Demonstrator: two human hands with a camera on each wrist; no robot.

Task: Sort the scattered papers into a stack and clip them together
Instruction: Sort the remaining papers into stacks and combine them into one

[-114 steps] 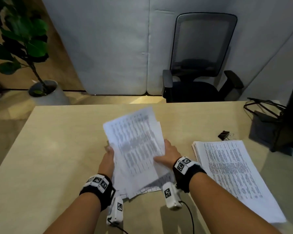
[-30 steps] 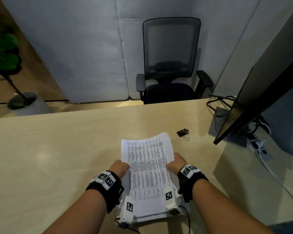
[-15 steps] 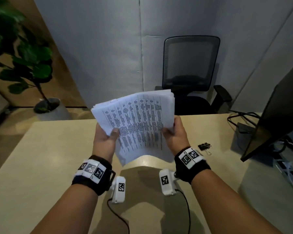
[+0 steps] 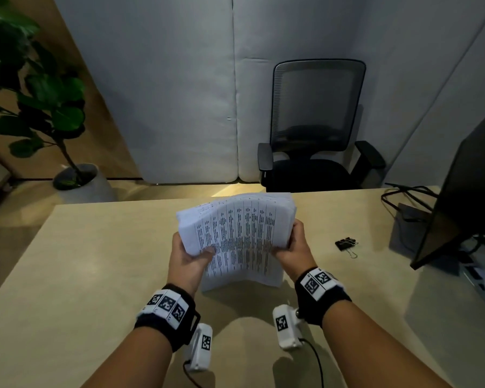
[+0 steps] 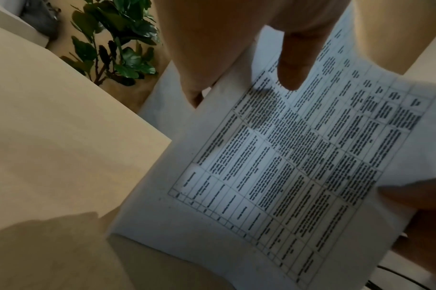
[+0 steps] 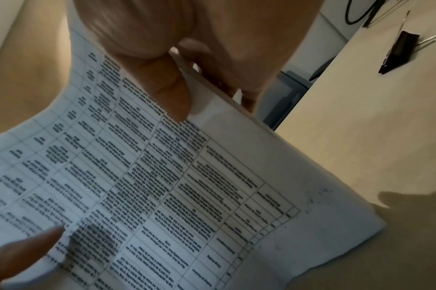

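Observation:
A thick stack of printed papers (image 4: 240, 236) stands on its lower edge on the desk, leaning away from me and bowed. My left hand (image 4: 189, 254) grips its left side, thumb on the printed face (image 5: 292, 78). My right hand (image 4: 291, 245) grips the right side, thumb on the front (image 6: 173, 94) and fingers behind. The top sheet (image 5: 286, 166) carries a printed table (image 6: 149, 186). A black binder clip (image 4: 347, 244) lies on the desk to the right of the stack, also seen in the right wrist view (image 6: 398, 53).
A light wooden desk (image 4: 81, 275) spans the view. A dark monitor (image 4: 459, 191) with cables (image 4: 409, 191) stands at the right. A black office chair (image 4: 317, 135) is behind the desk, a potted plant (image 4: 39, 102) at the far left.
A second ago the stack lay flat on the desk under both hands. It was lifted upright, and now its lower edge is down on the desk, with both hands still gripping its sides.

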